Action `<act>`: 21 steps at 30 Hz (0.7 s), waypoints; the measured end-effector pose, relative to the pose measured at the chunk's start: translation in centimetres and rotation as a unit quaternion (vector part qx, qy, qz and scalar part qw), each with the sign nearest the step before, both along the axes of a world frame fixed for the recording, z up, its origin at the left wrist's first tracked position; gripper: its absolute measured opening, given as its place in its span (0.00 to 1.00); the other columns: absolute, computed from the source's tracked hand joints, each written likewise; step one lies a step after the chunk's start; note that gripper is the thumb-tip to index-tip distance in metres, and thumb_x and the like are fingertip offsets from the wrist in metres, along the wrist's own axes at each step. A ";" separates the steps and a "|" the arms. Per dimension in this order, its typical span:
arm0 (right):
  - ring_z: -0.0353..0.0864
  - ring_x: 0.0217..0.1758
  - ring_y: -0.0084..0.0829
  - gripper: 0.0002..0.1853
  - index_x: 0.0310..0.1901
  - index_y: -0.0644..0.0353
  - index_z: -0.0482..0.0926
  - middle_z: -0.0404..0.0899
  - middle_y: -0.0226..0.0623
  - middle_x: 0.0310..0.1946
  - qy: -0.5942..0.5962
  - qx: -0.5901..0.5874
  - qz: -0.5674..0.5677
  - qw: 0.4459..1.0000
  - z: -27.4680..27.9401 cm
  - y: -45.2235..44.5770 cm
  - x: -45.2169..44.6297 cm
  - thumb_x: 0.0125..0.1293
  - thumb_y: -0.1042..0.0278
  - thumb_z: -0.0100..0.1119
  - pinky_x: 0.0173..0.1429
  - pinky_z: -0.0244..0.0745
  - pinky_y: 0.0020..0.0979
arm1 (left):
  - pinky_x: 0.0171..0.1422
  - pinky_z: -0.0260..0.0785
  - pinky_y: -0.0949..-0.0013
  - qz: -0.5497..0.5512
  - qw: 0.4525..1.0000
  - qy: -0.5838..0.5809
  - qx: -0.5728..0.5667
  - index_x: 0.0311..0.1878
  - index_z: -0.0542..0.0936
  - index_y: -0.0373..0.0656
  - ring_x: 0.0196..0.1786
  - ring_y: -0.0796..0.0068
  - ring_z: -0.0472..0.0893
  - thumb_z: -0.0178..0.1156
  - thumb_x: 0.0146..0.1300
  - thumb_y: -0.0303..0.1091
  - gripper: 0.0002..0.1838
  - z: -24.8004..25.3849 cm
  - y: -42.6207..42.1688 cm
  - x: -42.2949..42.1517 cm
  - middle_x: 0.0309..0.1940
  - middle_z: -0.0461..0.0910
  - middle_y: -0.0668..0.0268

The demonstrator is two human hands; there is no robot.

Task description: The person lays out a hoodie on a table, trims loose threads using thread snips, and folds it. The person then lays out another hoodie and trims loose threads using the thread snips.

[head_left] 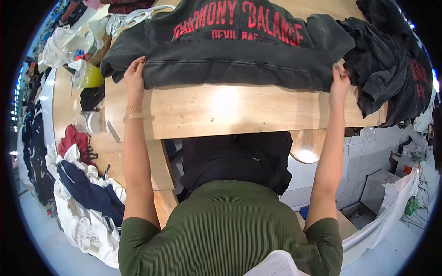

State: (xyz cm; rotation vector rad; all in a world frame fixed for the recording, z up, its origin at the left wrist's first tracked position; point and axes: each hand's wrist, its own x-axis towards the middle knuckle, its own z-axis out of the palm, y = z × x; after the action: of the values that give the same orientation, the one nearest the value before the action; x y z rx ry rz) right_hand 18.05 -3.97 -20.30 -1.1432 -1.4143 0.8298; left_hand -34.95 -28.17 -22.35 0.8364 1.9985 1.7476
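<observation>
We pinch a sweatshirt [230, 68] with our left hand [134, 76] and right hand [340, 83]; the table [258, 108] shows this side of our fingers, a clothes pile [391, 73] beside the right ones.

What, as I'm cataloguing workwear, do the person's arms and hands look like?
Short, dark green, finely ribbed sleeves leave the forearms bare. The left hand is ungloved, with a thin, beaded-looking bracelet and a second, paler band at the wrist. The right hand is ungloved too, with no bracelet visible. Some nails look dark.
</observation>
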 end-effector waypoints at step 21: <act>0.76 0.49 0.24 0.10 0.47 0.67 0.80 0.80 0.31 0.44 0.221 -0.121 -0.023 0.968 -5.5 5.0 -0.4 0.65 0.78 0.56 0.59 0.67 0.26 | 0.57 0.67 0.78 -0.012 0.983 -0.153 0.103 0.51 0.79 0.39 0.48 0.83 0.75 0.54 0.70 0.25 0.10 -0.6 0.1 0.6 0.44 0.79 0.71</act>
State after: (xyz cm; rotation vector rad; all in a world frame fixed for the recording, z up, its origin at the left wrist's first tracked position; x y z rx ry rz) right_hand 17.68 0.99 -25.82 -1.0820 -0.9327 1.1646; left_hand -34.34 -28.06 -22.92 0.6029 1.6257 1.9582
